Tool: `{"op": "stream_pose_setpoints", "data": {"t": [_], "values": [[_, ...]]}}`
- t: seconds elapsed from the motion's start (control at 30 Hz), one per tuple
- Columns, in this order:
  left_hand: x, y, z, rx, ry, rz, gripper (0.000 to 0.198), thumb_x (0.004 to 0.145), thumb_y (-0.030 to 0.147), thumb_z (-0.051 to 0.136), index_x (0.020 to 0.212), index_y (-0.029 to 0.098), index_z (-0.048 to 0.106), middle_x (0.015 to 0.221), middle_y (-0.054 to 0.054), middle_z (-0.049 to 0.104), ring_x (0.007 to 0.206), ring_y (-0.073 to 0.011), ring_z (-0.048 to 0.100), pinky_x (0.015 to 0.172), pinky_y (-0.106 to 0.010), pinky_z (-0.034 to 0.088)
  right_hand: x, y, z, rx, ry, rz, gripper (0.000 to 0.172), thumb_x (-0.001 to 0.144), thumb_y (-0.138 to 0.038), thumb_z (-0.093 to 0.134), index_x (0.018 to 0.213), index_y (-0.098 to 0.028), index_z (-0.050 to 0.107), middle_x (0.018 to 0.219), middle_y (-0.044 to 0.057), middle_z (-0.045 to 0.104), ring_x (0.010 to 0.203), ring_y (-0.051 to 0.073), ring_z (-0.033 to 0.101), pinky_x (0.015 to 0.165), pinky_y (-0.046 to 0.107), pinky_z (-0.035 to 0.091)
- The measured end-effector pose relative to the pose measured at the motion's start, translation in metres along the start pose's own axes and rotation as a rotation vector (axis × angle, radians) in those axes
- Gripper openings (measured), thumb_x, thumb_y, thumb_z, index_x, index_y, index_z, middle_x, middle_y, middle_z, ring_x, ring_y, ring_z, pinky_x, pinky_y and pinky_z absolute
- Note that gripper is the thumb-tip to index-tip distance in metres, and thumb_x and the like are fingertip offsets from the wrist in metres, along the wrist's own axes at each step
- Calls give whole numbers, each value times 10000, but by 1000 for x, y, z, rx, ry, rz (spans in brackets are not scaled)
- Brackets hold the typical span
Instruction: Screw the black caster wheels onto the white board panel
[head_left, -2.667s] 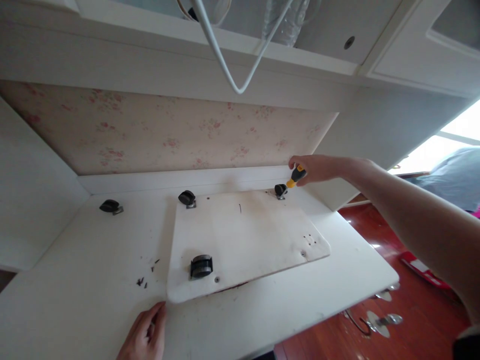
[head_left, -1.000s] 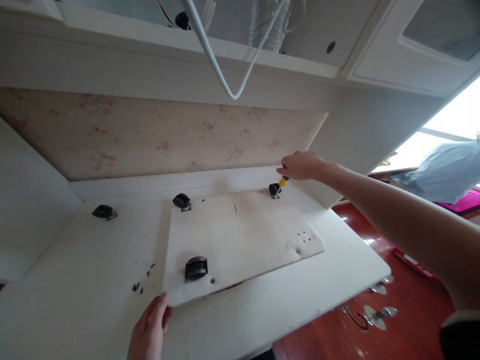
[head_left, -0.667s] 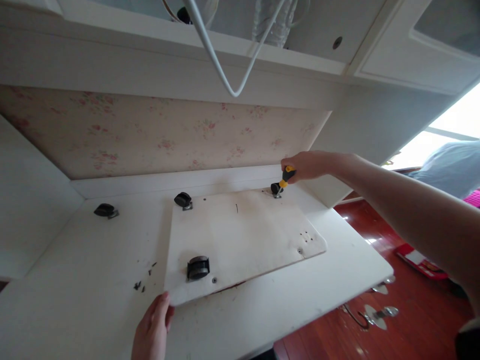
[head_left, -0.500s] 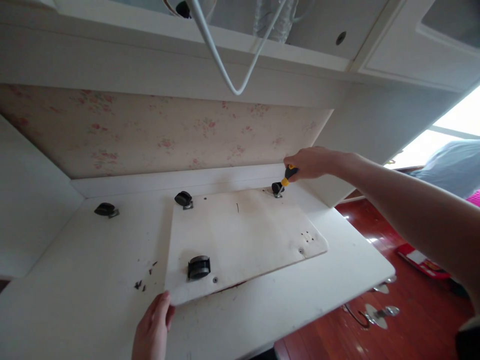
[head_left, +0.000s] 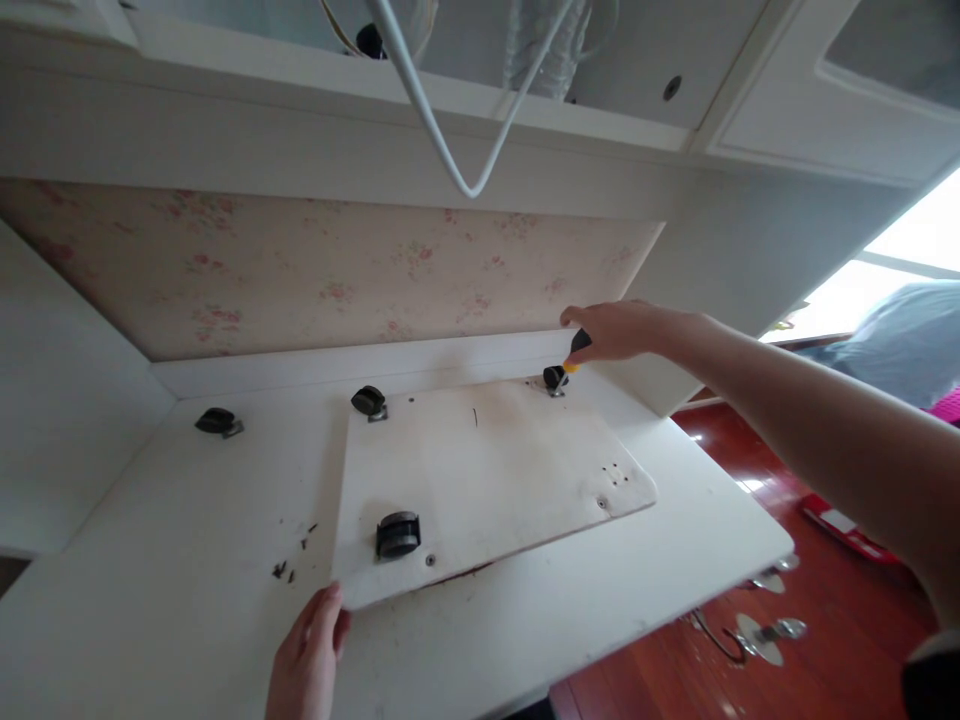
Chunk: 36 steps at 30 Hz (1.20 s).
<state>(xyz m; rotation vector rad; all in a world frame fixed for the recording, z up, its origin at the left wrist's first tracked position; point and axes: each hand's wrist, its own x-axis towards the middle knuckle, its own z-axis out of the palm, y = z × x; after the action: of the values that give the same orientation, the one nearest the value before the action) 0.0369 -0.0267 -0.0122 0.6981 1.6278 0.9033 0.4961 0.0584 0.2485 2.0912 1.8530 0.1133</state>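
Wheels stick up from the white board [head_left: 487,470] that lies flat on the desk [head_left: 172,520] in front of you. Your right hand [head_left: 615,330] is stretched out to the far right corner of the board. It is closed tight around a screwdriver [head_left: 578,345] with a black and yellow handle. The screwdriver points down at the far right wheel [head_left: 555,378], a little black one, right by its metal plate. Your left hand [head_left: 307,660] is close to you, at the near left corner of the board. Its fingers are loose and laid out. They touch the edge of the board and are not wrapped around anything. The near wheel [head_left: 398,534] sits just beside that corner. The far left wheel [head_left: 369,401] is at the far left corner of the board. One loose wheel [head_left: 217,421] lies on the desk, well apart from the board, off to the left. Some tiny dark screws [head_left: 289,560] lie on the desk just left of the board. You can see a few small holes [head_left: 616,475] near the board's near right corner.
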Motion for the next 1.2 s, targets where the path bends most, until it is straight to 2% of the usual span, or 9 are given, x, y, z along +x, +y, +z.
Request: {"op": "stream_pose_setpoints", "data": {"t": [0.17, 0.33, 0.43, 0.57, 0.63, 0.73, 0.87, 1.1, 1.2], "values": [[-2, 2, -1, 56, -23, 55, 421, 627, 601, 704, 725, 211, 579, 685, -29, 621, 753, -242, 602, 750, -374, 507, -11, 5, 4, -102, -6, -139, 381, 846, -539, 568, 1077, -258, 683, 1016, 110, 711, 861, 284, 643, 659, 369, 420], [-4, 3, 1, 68, -22, 82, 425, 634, 613, 692, 723, 214, 578, 665, -24, 611, 743, -242, 605, 737, -371, 508, -7, 2, 12, -228, -7, 15, 508, 955, -523, 361, 895, -196, 745, 901, 177, 702, 908, 337, 642, 735, 435, 437], [-6, 5, 1, 43, -9, 92, 421, 622, 610, 704, 707, 217, 580, 649, -22, 607, 728, -242, 606, 721, -373, 509, -7, 3, 15, -132, 4, 114, 529, 917, -609, 398, 988, -208, 736, 979, 183, 694, 960, 374, 636, 742, 460, 447], [-9, 7, 1, 60, -24, 96, 441, 603, 627, 710, 695, 213, 586, 636, -30, 605, 736, -251, 610, 714, -376, 506, -13, 9, 14, 50, 16, -75, 637, 762, -562, 656, 1281, -198, 586, 1242, 168, 610, 990, 321, 631, 761, 402, 468], [-8, 6, 1, 65, -32, 97, 448, 604, 631, 709, 703, 211, 589, 643, -32, 612, 730, -247, 611, 707, -371, 503, -15, 10, 12, 68, -1, -164, 572, 701, -384, 723, 1224, -184, 606, 1238, 150, 612, 964, 271, 633, 758, 350, 465], [-7, 4, 1, 60, -13, 91, 443, 622, 628, 699, 724, 211, 591, 659, -26, 624, 699, -232, 606, 693, -361, 500, -16, 7, 10, -16, -33, -202, 331, 721, -263, 669, 1044, -193, 691, 1007, 98, 701, 887, 239, 635, 740, 325, 452], [-6, 4, 1, 77, -14, 95, 426, 640, 620, 690, 710, 217, 573, 637, -16, 607, 686, -228, 600, 697, -359, 502, -9, -2, 7, -141, -18, -154, 291, 772, -357, 632, 988, -205, 754, 908, 106, 730, 853, 262, 639, 710, 350, 449], [-7, 5, 2, 57, -1, 87, 399, 650, 598, 689, 695, 221, 566, 638, -14, 602, 718, -233, 604, 731, -363, 506, 10, -9, 9, -155, -16, 139, 501, 811, -584, 538, 985, -171, 761, 1002, 213, 709, 905, 370, 641, 650, 437, 468], [-6, 5, 2, 52, -26, 90, 393, 645, 590, 694, 692, 222, 567, 639, -16, 600, 732, -238, 606, 732, -361, 503, 9, -8, 9, -70, -13, 61, 564, 751, -610, 621, 1129, -199, 700, 1112, 183, 671, 967, 359, 630, 717, 436, 470]]}}
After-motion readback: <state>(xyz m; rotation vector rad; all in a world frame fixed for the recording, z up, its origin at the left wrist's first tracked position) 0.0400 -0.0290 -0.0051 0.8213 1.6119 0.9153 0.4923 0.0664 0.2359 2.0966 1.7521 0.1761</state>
